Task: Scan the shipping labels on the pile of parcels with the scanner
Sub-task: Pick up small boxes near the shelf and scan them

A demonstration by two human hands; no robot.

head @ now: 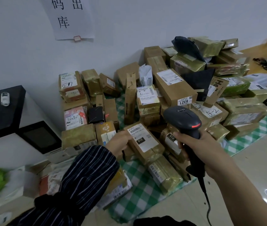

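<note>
A big pile of brown cardboard parcels [175, 88] with white shipping labels lies on a green checked cloth [137, 196] against the wall. My left hand [119, 143] grips the left end of a small brown parcel [145, 144], label facing up with a black "010" tag. My right hand [194, 147] holds the handle of a black barcode scanner [182, 119], its red light glowing, head just above and right of that parcel. The scanner's cable [205, 198] hangs down toward the floor.
A black box [2, 111] and a dark screen [40, 137] stand at the left on a white unit. Bags and soft parcels [15, 181] lie at lower left. A wooden table [259, 62] is at upper right. Pale tiled floor [243, 168] is on the right.
</note>
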